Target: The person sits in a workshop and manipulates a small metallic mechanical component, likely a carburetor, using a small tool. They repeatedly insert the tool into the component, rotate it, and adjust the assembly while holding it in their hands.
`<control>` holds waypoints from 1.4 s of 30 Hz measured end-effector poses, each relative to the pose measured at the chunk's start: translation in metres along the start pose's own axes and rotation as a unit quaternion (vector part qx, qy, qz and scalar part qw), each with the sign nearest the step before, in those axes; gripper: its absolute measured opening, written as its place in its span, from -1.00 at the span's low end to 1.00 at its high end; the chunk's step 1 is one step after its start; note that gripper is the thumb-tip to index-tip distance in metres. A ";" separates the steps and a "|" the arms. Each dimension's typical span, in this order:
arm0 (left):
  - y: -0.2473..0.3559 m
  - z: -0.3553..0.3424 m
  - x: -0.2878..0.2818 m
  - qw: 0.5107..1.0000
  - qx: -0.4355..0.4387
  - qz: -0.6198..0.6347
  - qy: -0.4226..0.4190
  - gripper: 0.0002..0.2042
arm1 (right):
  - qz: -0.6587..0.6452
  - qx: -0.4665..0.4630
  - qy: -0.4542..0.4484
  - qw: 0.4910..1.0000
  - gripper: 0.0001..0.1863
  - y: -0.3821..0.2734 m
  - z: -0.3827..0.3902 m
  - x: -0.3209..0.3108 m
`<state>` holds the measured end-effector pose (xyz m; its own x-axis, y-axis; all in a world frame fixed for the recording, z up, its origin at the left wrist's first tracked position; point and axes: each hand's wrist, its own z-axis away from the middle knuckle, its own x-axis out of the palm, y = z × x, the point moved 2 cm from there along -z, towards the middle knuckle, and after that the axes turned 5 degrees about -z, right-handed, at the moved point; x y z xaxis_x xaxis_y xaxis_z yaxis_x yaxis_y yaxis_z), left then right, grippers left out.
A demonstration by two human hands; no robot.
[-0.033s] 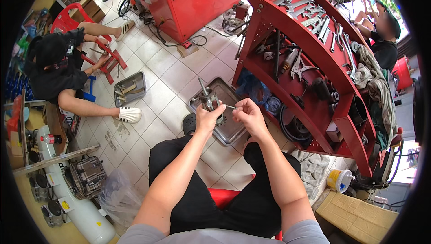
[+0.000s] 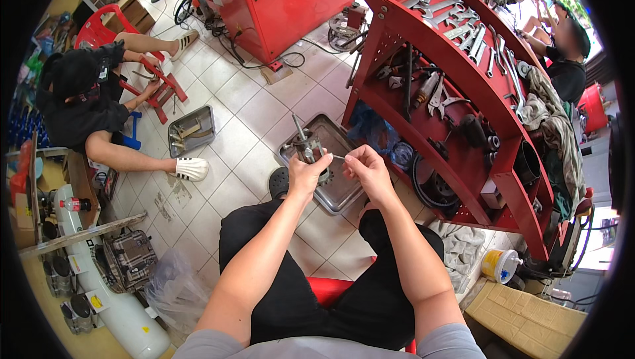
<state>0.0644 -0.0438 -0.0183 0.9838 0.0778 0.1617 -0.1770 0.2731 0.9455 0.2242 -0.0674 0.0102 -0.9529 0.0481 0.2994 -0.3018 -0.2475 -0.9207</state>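
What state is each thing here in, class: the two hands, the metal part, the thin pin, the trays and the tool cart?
Left hand: closed on the metal part.
Right hand: pinching the thin pin.
Metal part: held up over the tray, shaft upward.
Thin pin: tip at the part.
Large tray: on the floor.
Small tray: holds small parts.
Tool cart: loaded with wrenches.

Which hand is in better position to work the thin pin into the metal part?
Probably the right hand: it pinches the thin pin, pointed at the metal part. The left hand grips that part.
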 end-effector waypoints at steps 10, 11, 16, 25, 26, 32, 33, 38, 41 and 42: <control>-0.002 -0.001 0.000 1.000 -0.007 0.014 -0.004 -0.82 | 0.036 -0.040 0.017 0.998 -0.86 0.009 -0.003 -0.005; -0.002 -0.001 0.000 1.000 -0.007 0.016 -0.004 -0.82 | 0.041 -0.043 0.013 0.998 -0.85 0.012 -0.004 -0.007; -0.005 -0.003 -0.002 1.000 -0.003 0.016 -0.007 -0.83 | 0.042 -0.031 0.024 0.998 -0.83 0.011 -0.005 -0.006; -0.004 -0.001 -0.001 0.999 -0.037 0.005 -0.031 -0.79 | 0.088 -0.020 0.045 0.995 -0.89 0.002 -0.002 -0.005; -0.004 -0.001 -0.001 0.998 -0.041 -0.004 -0.038 -0.79 | 0.098 -0.023 0.046 0.994 -0.89 0.002 -0.002 -0.005; -0.013 0.003 0.003 0.996 -0.056 -0.028 -0.057 -0.82 | 0.144 -0.030 0.055 0.988 -0.89 0.012 -0.011 -0.018; -0.016 0.005 0.003 0.996 -0.065 -0.045 -0.048 -0.80 | 0.146 -0.034 0.051 0.987 -0.90 0.014 -0.012 -0.023; -0.042 0.007 -0.002 0.984 -0.105 -0.143 -0.003 -0.80 | 0.313 0.021 0.093 0.945 -0.86 0.048 -0.024 -0.051; -0.062 0.011 -0.006 0.979 -0.127 -0.158 0.005 -0.82 | 0.429 0.024 0.078 0.900 -0.80 0.094 -0.023 -0.063; -0.067 0.012 -0.005 0.979 -0.147 -0.141 -0.005 -0.82 | 0.447 0.043 0.076 0.890 -0.77 0.118 -0.024 -0.073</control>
<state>0.0716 -0.0735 -0.0788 0.9948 -0.0494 -0.0893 0.1018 0.5469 0.8310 0.2572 -0.0773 -0.1263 -0.8062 -0.0761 -0.5868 0.5763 -0.3257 -0.7495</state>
